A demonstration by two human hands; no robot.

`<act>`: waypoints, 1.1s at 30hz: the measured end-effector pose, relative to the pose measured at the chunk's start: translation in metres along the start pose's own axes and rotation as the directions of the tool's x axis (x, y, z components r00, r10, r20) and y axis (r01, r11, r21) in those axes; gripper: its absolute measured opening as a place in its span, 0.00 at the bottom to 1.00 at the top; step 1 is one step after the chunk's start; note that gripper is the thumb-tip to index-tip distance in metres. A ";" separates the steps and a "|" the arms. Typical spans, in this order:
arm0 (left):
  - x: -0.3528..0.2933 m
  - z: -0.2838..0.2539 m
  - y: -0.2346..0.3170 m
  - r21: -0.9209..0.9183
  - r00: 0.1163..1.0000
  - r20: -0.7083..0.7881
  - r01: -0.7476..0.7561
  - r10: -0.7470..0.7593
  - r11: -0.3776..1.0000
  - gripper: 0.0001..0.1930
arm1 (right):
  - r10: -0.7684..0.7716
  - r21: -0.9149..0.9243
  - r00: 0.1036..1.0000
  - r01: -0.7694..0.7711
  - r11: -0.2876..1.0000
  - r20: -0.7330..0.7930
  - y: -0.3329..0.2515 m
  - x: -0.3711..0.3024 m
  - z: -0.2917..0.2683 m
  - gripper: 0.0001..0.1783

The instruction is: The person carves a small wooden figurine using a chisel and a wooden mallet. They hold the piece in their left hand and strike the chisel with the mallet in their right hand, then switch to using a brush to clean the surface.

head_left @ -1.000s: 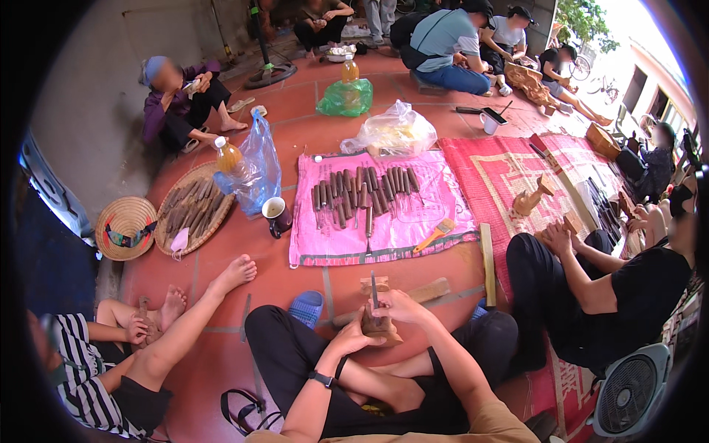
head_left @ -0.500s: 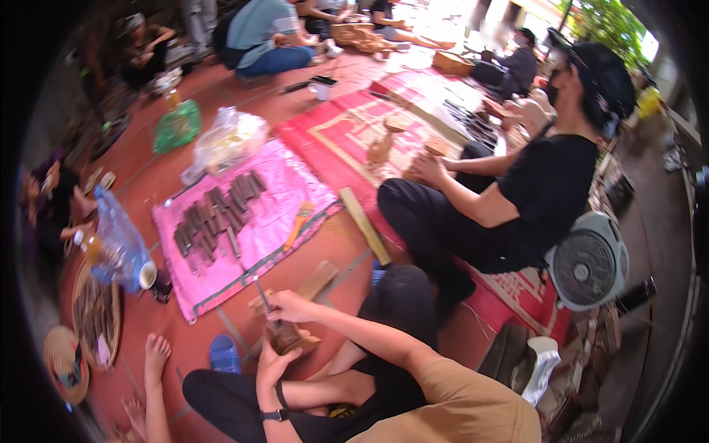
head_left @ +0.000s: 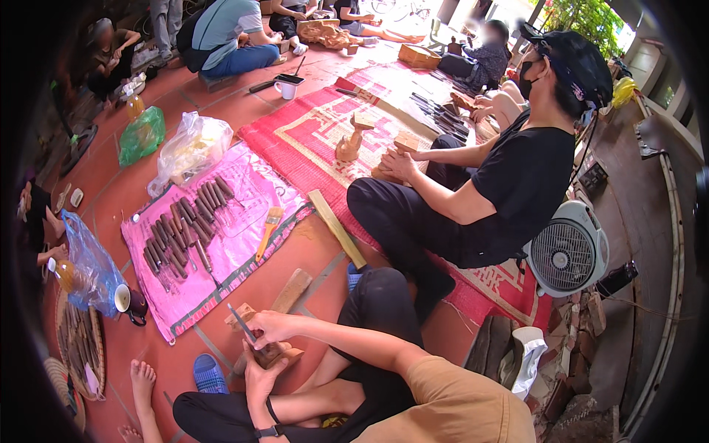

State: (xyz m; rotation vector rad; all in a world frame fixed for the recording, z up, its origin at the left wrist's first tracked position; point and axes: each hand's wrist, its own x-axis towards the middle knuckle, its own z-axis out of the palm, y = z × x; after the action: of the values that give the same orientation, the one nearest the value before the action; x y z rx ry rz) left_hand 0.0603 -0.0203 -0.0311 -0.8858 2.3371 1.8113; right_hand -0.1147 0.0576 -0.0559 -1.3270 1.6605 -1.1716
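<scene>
Low over my crossed legs, my left hand [head_left: 258,380] is wrapped round the lower side of a brown wooden carving [head_left: 275,356]. My right hand [head_left: 270,328] grips a long, narrow metal carving tool [head_left: 241,323], its grey shaft slanting up and leftward past the fingers. That hand rests against the carving's upper side, covering part of it. A paler wooden part [head_left: 241,317] shows beyond the right fingers; whether it belongs to the same carving I cannot tell. Which end of the tool meets the wood is hidden.
Ahead lies a pink cloth [head_left: 247,188] bearing several dark-handled tools [head_left: 177,236] and a brush [head_left: 269,229]. Wooden offcuts [head_left: 292,290] and a blue slipper [head_left: 210,374] are nearby. At right, a person in black [head_left: 532,170] holds carved wood, near a grey fan [head_left: 567,247].
The whole view has shifted, moving the scene leftward. In my right hand the tool has swung from nearly upright to a leftward slant. Both hands keep their hold.
</scene>
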 end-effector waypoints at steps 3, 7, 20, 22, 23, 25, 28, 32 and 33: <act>-0.001 -0.002 0.005 0.002 1.000 0.024 -0.009 0.009 1.000 0.63 | 0.015 -0.033 1.000 -0.015 0.999 0.011 0.000 0.001 -0.001 0.12; -0.001 -0.002 0.007 0.027 1.000 0.014 -0.007 0.007 1.000 0.64 | 0.084 -0.053 0.990 -0.091 0.994 -0.117 0.004 0.008 0.003 0.12; -0.002 -0.002 0.013 0.028 0.999 0.026 0.023 -0.024 0.999 0.64 | 0.072 -0.004 0.987 -0.073 0.997 -0.146 -0.004 0.006 0.003 0.09; -0.003 -0.001 0.006 0.049 1.000 0.018 0.004 -0.005 0.999 0.64 | 0.047 0.035 0.997 -0.045 0.998 -0.057 0.000 0.001 0.000 0.10; -0.004 -0.001 0.005 0.064 1.000 0.012 -0.007 0.006 0.998 0.64 | 0.033 0.055 0.999 -0.032 0.998 -0.012 0.001 0.000 0.001 0.10; -0.005 -0.001 0.007 0.062 1.000 0.012 -0.006 0.005 0.998 0.65 | 0.049 0.059 0.999 -0.049 0.997 0.003 0.000 -0.001 -0.001 0.10; -0.005 0.001 0.014 0.049 0.999 0.021 0.024 -0.025 0.999 0.65 | 0.073 0.002 0.992 -0.073 0.997 -0.104 0.007 0.002 0.000 0.10; -0.005 -0.002 0.006 0.050 1.000 0.000 0.010 -0.010 0.999 0.64 | 0.081 0.019 0.994 -0.080 0.997 -0.068 -0.010 0.004 -0.001 0.08; -0.004 0.000 0.005 0.039 1.000 0.010 -0.001 0.000 0.999 0.64 | 0.061 0.033 0.997 -0.059 0.998 -0.051 -0.005 0.000 0.000 0.09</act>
State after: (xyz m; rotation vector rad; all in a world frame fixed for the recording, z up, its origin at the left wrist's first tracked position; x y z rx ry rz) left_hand 0.0613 -0.0178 -0.0248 -0.8699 2.3582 1.7603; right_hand -0.1130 0.0572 -0.0514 -1.2282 1.7001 -1.2011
